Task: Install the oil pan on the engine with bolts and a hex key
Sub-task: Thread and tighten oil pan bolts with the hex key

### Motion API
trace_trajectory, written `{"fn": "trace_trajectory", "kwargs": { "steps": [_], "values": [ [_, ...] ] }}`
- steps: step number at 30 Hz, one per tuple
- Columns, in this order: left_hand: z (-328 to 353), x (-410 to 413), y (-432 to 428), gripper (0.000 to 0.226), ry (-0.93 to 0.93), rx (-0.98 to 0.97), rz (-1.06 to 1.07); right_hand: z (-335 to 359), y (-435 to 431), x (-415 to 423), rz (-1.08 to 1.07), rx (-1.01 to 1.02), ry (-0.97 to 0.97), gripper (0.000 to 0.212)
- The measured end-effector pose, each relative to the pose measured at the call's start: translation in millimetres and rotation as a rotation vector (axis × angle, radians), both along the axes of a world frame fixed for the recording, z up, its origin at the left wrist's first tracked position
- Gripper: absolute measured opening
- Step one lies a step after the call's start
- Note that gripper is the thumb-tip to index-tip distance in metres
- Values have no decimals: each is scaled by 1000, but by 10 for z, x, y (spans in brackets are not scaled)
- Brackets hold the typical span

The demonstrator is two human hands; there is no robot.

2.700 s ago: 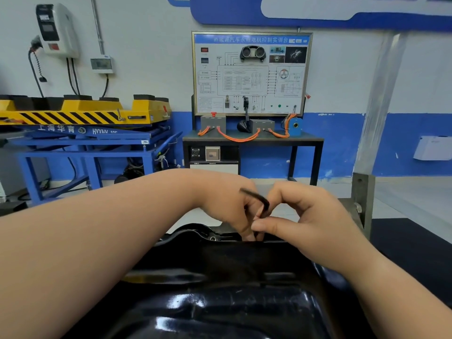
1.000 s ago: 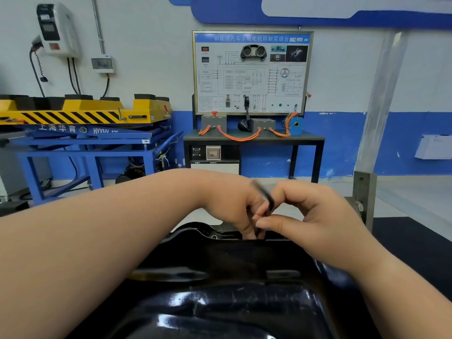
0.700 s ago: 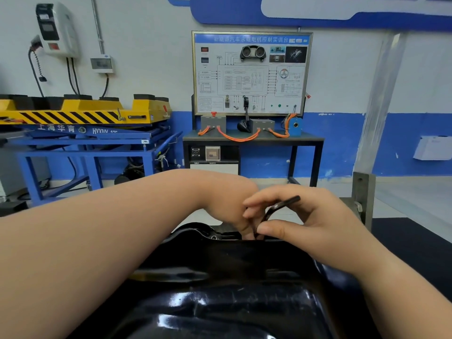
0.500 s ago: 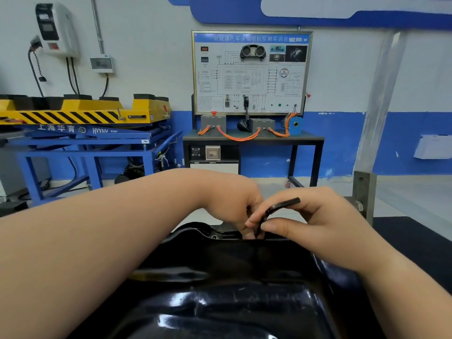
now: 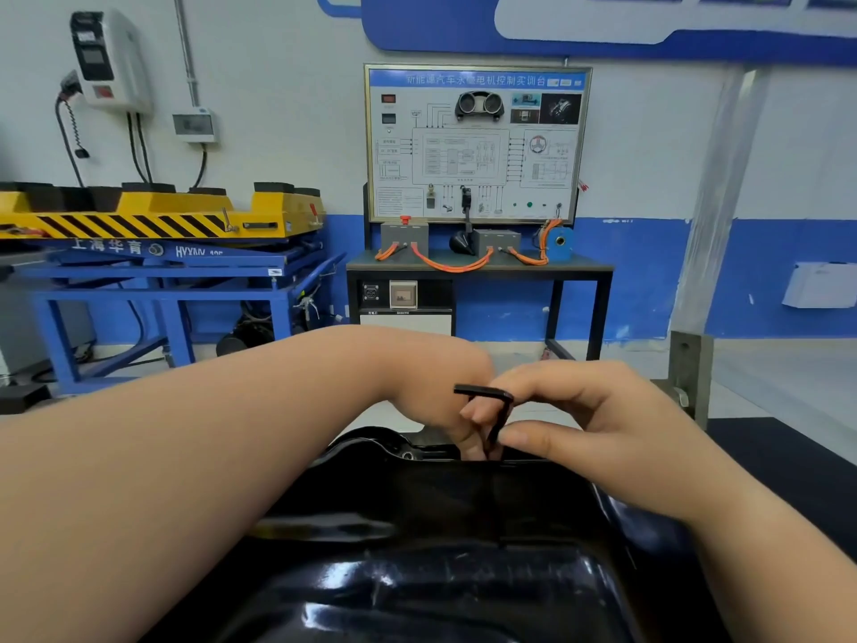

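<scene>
One glossy black oil pan [image 5: 417,573] fills the foreground, and one black hex key [image 5: 501,417] stands upright at its far rim, short arm pointing left. Two hands meet there. The right hand [image 5: 598,420] pinches the key's shaft between thumb and curled fingers. The left hand [image 5: 436,387] curls its fingers down against the shaft, though I cannot tell if they grip. They hide the key's tip. Behind stand one training board [image 5: 477,141] on a bench [image 5: 477,267], one yellow lift table [image 5: 153,220] and one wall charger [image 5: 109,58]
</scene>
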State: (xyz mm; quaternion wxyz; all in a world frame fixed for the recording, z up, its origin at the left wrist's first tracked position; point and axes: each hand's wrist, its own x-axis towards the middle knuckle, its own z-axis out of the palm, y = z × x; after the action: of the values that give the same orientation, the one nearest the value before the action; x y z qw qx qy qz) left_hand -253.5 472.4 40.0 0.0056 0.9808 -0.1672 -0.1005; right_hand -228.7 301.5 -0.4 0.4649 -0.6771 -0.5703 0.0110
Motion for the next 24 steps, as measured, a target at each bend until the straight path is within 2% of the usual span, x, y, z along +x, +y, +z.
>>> {"fn": "trace_trajectory", "kwargs": {
  "steps": [3,6,11,13,18,24],
  "values": [
    [-1,18,9,20,-6,-24,2,12,-19,11,-10,-4,-19,20],
    [-12,31,16,7,-2,-26,5,14,-3,-14,-32,16,-66,21],
    [-10,43,27,50,-6,-44,7,16,28,-46,-89,32,-224,15],
    [-21,50,25,56,-19,-29,12,8,39,-49,-109,38,-271,11],
    [-33,15,14,35,-47,-93,23,4,42,-25,-130,72,-268,6],
    [-23,-2,-2,39,-34,-83,28,-16,55,-22,-108,26,-270,6]
  ]
}}
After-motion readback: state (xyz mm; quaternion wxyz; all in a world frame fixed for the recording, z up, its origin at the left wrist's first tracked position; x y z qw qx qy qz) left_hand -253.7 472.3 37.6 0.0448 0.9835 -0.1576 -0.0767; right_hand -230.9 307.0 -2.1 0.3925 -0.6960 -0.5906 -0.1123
